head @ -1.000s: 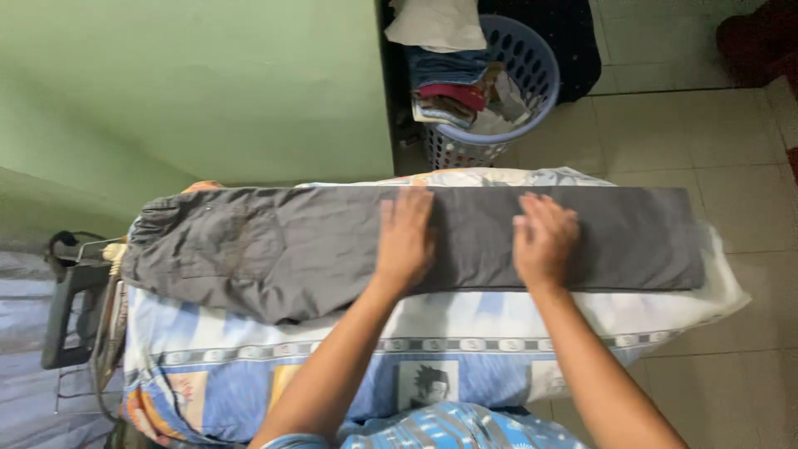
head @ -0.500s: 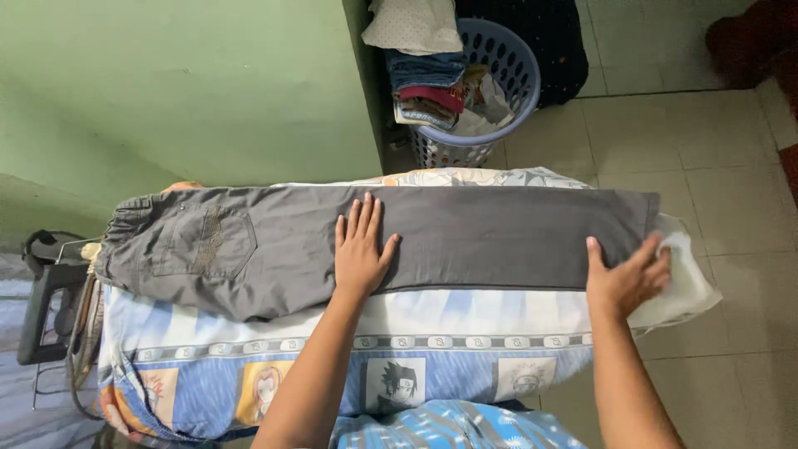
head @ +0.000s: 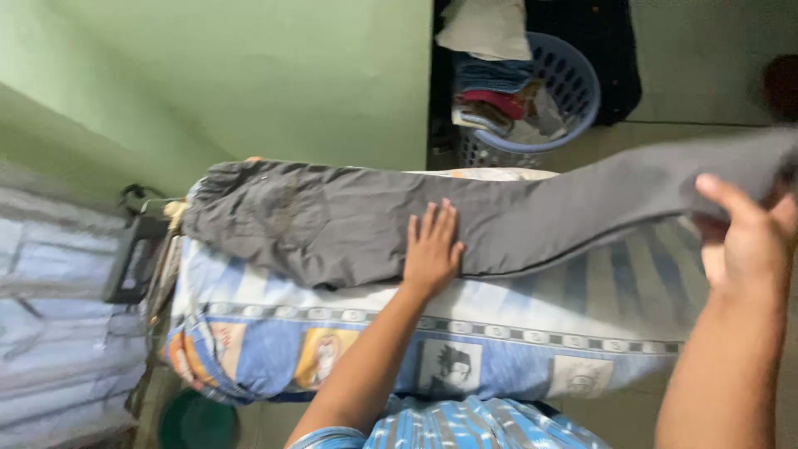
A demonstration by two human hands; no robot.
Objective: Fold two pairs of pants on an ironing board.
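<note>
A pair of grey trousers (head: 332,224) lies lengthwise on an ironing board covered with a blue cartoon-print cloth (head: 515,333). My left hand (head: 432,248) rests flat on the middle of the trousers, fingers spread. My right hand (head: 744,229) grips the leg end of the trousers and holds it lifted off the board at the right. The waist end lies wrinkled at the left end of the board.
A blue laundry basket (head: 540,91) full of folded clothes stands on the tiled floor behind the board, with a white cloth on top. A green wall (head: 249,75) runs along the far left. A dark iron (head: 137,254) sits at the board's left end.
My right hand has closed on the leg end and raised it off the board toward the right. My left hand stays pressed on the middle. The camera view has shifted left.
</note>
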